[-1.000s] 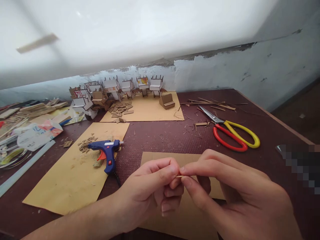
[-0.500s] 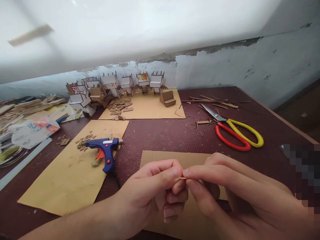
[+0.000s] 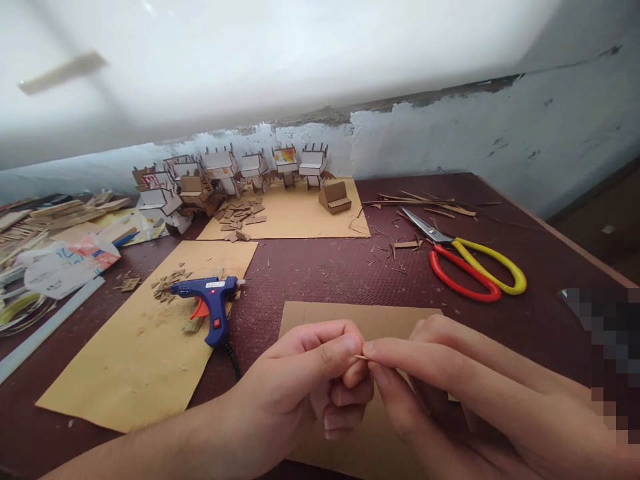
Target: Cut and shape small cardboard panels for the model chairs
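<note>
My left hand [image 3: 313,377] is closed, its thumb pressed against the curled index finger. My right hand [image 3: 450,387] meets it fingertip to fingertip, thumb and index finger pinched together. Between them a thin pale sliver [image 3: 360,357], like the tip of a small stick, pokes out of the right pinch and touches the left fingers. Most of it is hidden, so its length and kind cannot be made out. Under both hands lies a brown cardboard sheet [image 3: 310,320].
A blue glue gun [image 3: 213,300] lies on a yellowish board [image 3: 125,373] at left. Red-and-yellow-handled scissors [image 3: 465,260] rest at right, near thin cardboard strips [image 3: 430,202]. Several small cardboard models [image 3: 255,167] stand at the back, with cardboard bits [image 3: 240,217] before them.
My right hand has shifted slightly down, its fingers a little flatter, and the sliver now tilts a little. My left hand has hardly moved.
</note>
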A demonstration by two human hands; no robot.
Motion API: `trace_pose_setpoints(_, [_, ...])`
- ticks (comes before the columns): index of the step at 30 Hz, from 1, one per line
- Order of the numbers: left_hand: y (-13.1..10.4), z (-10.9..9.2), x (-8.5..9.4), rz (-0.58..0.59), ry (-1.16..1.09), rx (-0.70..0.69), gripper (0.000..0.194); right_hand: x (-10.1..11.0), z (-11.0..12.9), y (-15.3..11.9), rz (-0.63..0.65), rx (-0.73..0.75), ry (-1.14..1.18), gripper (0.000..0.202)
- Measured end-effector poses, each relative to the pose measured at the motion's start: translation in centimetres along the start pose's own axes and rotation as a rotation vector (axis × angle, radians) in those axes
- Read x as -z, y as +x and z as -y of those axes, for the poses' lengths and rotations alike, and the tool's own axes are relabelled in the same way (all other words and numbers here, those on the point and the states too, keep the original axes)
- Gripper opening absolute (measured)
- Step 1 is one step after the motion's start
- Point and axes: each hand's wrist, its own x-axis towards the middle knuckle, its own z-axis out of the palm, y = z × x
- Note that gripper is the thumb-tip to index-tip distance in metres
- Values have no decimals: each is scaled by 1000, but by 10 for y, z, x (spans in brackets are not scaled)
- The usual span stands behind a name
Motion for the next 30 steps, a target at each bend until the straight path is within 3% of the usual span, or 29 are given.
trace_pose_setpoints(5, [1,0,-2,-20,12,6,37,0,2,2,13,14,68,24])
trace_pose_setpoints(11, [-1,1,0,-17,12,4,36,-2,0,1,-40,9,-14,23])
trace_pose_setpoints(15, [-1,1,-1,-26,11,10,37,1,-5,2,8,57,43,24])
trace_pose_setpoints(24, [-1,0,-2,7,14,-4,34,2,-2,1,7,-2,6,21])
trace_pose_setpoints(30, [-2,2,0,7,31,-15,34,2,-6,3,10,70,34,27])
